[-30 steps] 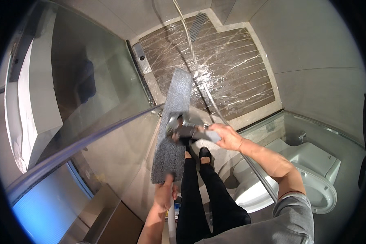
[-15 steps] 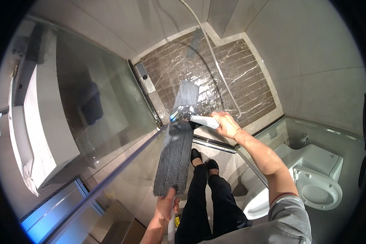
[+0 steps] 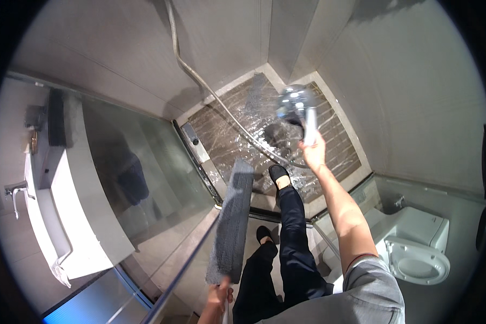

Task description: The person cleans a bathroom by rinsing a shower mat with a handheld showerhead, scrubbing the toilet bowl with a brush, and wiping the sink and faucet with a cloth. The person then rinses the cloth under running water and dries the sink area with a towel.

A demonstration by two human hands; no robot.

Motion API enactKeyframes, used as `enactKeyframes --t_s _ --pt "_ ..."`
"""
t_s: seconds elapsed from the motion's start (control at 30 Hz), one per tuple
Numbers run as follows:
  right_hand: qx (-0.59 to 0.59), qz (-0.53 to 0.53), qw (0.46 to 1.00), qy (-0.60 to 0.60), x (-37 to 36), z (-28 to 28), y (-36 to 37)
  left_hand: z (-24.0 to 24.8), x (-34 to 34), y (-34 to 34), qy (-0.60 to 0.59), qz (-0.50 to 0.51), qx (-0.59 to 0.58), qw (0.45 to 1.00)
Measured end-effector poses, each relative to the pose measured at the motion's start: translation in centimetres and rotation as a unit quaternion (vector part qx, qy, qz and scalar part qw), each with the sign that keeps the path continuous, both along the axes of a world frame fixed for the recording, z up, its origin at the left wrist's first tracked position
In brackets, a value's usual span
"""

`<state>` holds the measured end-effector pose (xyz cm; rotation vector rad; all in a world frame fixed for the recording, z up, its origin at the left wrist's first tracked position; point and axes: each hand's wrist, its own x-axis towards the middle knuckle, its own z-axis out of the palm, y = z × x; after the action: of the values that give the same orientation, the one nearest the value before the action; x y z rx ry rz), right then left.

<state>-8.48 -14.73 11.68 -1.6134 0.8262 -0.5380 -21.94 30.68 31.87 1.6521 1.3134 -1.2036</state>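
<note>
My right hand (image 3: 314, 153) is closed round the white handle of a chrome shower head (image 3: 296, 101), which is blurred and held over the shower floor. A metal hose (image 3: 217, 98) runs from the handle up toward the far left wall. In my left hand (image 3: 218, 297), low in the picture, is a flat mop (image 3: 230, 229) with a long grey fluffy pad. Its pad slants up and away from my fingers, with the far end by the shower threshold. The two things are apart. Whether water leaves the shower head cannot be made out.
Brown marble shower floor (image 3: 227, 116) shines with water. One shoe (image 3: 278, 173) is inside the shower, the other (image 3: 263, 233) outside its threshold. A glass panel (image 3: 146, 167) and white washbasin (image 3: 65, 216) stand left. A toilet (image 3: 416, 259) with raised lid stands right.
My right hand has carried the shower head away from the mop pad, farther off and to the right. One foot has stepped into the shower. The mop has come nearer, and the hose has swung left.
</note>
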Motion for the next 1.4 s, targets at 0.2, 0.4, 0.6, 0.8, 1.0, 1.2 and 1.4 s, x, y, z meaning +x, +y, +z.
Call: enactKeyframes --t_s 0.2,0.4,0.6,0.8,1.0,1.2,1.4 --pt "0.197 -0.284 0.938 -0.026 5.8 -6.5 -9.9 0.9 1.5 -3.9 -0.087 -0.075 -0.004 0.993" --pt "0.284 -0.188 0.94 0.009 14.1 -11.9 -7.2 -1.4 5.4 -10.1 -0.016 -0.049 0.034 0.998" --pt "0.183 -0.102 0.977 0.033 22.4 -15.4 -6.9 -2.2 9.6 -12.9 0.016 0.007 0.021 1.0" --pt "0.24 -0.013 0.965 0.103 27.0 -20.0 -3.9 -3.2 10.9 -14.4 0.053 0.129 0.036 0.99" --pt "0.038 0.288 0.948 0.133 28.8 -20.4 5.3 -4.4 11.3 -15.3 0.026 0.099 0.063 0.993" --pt "-0.121 0.451 0.87 0.16 29.3 -17.1 5.5 -4.1 11.2 -15.4 0.004 0.136 0.054 0.989" --pt "-0.099 0.393 0.902 0.152 27.2 -7.5 1.4 -2.7 11.2 -14.4 0.0 0.181 0.018 0.983"
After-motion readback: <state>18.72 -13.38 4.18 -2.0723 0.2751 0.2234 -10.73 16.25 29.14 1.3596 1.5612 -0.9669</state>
